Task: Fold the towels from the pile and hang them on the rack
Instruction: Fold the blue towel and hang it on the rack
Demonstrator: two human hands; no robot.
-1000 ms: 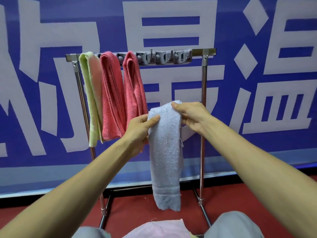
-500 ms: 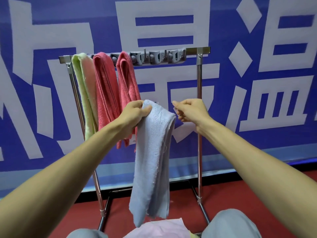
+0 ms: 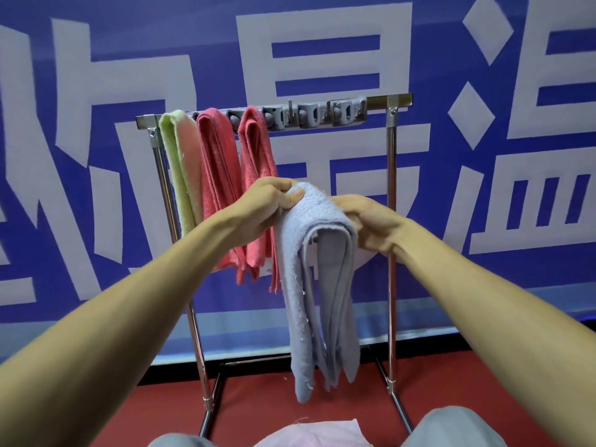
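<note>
Two hands hold one blue towel point(image 3: 319, 285) in front of one rack point(image 3: 392, 188). The left hand point(image 3: 267, 204) pinches the folded top of it, thumb pressed on the near face and fingers curled behind. The right hand point(image 3: 371, 224) is clamped on the other end of the same fold, fingers curled into the cloth. The towel hangs down from between the hands in several layers, its lower ends loose and clear of the floor point(image 3: 451, 398), below the rail and not on it. Three towels hang over the rail, up and to the left of the left hand: one green towel point(image 3: 175, 169) farthest out, a first red towel point(image 3: 216, 169) next, and a second red towel point(image 3: 258, 156) just behind the left hand's knuckles. Above both hands a grey strip of clips point(image 3: 322, 112) runs along the rail; their count cannot be told. The rack's two uprights stand one left of the left forearm and one just behind the right hand. Under the wrists, at the bottom edge, lies one pink cloth point(image 3: 309, 435) between two grey knees. Beyond the hands, a blue banner point(image 3: 96, 75) bears large white Chinese characters, cropped by the frame and partly hidden, so they cannot be read whole.
</note>
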